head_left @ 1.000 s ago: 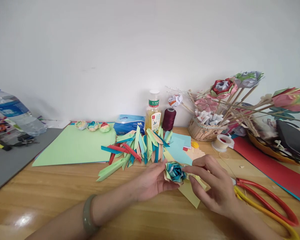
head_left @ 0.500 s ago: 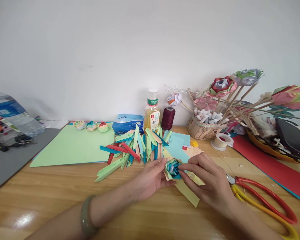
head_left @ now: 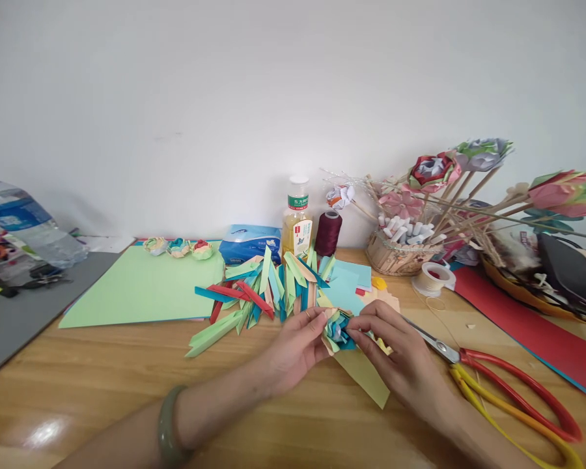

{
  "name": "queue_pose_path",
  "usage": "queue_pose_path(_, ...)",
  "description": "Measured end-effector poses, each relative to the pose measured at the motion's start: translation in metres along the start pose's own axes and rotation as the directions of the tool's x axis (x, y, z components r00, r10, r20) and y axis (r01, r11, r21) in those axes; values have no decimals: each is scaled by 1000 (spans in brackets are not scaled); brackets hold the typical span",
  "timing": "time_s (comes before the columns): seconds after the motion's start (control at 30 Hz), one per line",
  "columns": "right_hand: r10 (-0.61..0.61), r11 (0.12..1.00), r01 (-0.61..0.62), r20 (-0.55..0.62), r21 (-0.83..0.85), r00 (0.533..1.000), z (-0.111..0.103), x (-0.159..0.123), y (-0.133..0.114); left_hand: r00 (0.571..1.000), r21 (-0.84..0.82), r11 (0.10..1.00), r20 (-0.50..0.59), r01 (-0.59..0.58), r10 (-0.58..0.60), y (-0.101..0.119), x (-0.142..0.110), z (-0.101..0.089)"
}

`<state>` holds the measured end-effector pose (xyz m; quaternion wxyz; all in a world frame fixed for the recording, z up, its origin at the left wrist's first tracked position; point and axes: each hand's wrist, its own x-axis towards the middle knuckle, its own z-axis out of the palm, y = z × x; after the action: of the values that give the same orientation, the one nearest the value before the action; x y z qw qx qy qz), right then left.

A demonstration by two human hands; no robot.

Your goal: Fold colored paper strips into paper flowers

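Note:
A paper flower (head_left: 338, 330) with blue inner petals and pale green and peach outer ones is held up just above the table. My left hand (head_left: 297, 348) grips its left side, thumb on top and fingers beneath. With thumb and fingertips, my right hand (head_left: 395, 352) pinches the blue petals on the right side. Under the flower lies a pale yellow paper strip (head_left: 364, 378). Just beyond my hands is a heap of folded paper strips (head_left: 268, 286) in green, blue, peach and red. Scissors (head_left: 469, 361) with red and yellow handles lie right of my right hand.
Green paper sheets (head_left: 141, 293) at left carry small paper flowers (head_left: 178, 247). Behind the heap stand a blue tissue pack (head_left: 251, 244), a bottle (head_left: 297, 218) and a maroon thread spool (head_left: 329, 232). A basket (head_left: 400, 257), tape roll (head_left: 432, 279) and red paper (head_left: 527, 326) are right.
My right fingers have shifted slightly on the blue petals, and the flower has tilted a little. My right hand has drawn back slightly, showing more of the scissor blades.

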<state>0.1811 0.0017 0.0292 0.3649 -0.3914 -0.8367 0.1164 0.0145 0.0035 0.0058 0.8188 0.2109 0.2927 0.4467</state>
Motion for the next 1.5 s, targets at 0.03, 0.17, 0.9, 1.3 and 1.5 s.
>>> queue_pose_path(0.03, 65, 997, -65, 19, 36, 998, 0, 1, -2, 1000, 1, 1000, -2, -1, 1, -1, 0, -1)
queue_pose_path(0.17, 202, 972, -207, 61, 107, 978, 4, 2, -2, 1000, 1, 1000, -22, 22, -22, -1, 1, -2)
queue_pose_path(0.9, 155, 987, -154, 26, -35, 988, 6, 0, 3, 1000, 8, 1000, -19, 15, -15, -1, 1, -1)
queue_pose_path(1.3, -403, 793, 328, -38, -513, 915, 3, -7, 20, 1000, -39, 999, 21, 22, -21, 0, -1, 0)
queue_pose_path(1.5, -422, 779, 357, -9, -516, 907, 1, -6, 21, 1000, -41, 999, -5, 26, -26, 1, -2, 1)
